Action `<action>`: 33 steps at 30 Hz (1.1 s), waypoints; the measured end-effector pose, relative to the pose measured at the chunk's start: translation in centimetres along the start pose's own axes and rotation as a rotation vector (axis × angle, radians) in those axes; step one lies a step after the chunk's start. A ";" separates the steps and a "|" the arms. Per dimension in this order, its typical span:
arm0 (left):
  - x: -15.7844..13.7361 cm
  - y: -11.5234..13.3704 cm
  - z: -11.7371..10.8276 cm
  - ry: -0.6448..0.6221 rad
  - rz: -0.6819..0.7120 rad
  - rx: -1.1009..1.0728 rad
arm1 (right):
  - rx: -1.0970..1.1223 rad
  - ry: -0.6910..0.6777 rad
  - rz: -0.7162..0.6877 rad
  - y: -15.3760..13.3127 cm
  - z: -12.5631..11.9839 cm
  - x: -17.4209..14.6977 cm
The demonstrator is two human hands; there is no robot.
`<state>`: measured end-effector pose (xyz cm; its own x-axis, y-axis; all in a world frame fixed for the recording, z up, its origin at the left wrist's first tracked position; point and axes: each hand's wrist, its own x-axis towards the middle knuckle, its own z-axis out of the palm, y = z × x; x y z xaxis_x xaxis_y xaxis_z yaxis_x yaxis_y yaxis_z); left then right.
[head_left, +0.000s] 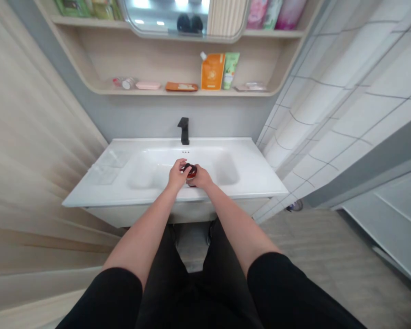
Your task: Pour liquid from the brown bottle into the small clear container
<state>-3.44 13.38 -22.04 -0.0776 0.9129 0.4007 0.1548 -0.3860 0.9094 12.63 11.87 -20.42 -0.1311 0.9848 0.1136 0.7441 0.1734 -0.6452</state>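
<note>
A small, glossy reddish-brown container (192,172) with a dark top is held between my two hands, over the front part of the white sink basin (226,167). My left hand (178,174) comes from the left, with its thumb and fingers closed on the dark top. On the other side, my right hand (202,177) is wrapped round the body of the container. My fingers cover much of it, so its full shape and any label are hidden.
A black faucet (184,130) stands behind the basin. Clear trays (111,164) lie on the left of the counter. Above, a shelf (147,92) carries an orange pouch (212,71), a green tube (230,70) and a pink case (148,85). A mirror (222,20) hangs higher up.
</note>
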 end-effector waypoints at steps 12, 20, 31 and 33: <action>-0.1 0.2 0.1 0.006 -0.001 0.029 | 0.009 0.002 -0.002 0.4 0.2 0.2; -0.1 0.0 0.2 0.002 0.012 0.020 | 0.019 0.011 -0.009 0.0 -0.1 -0.1; -0.2 0.2 -0.2 -0.061 0.005 -0.044 | 0.004 0.014 0.009 -0.5 -0.4 -0.4; -0.2 0.1 0.0 -0.017 -0.011 -0.010 | 0.016 0.004 0.001 -0.6 -0.5 -0.4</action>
<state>-3.45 13.17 -21.98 -0.0627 0.9191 0.3891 0.1442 -0.3774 0.9148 12.59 11.34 -19.75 -0.1276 0.9850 0.1162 0.7334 0.1725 -0.6575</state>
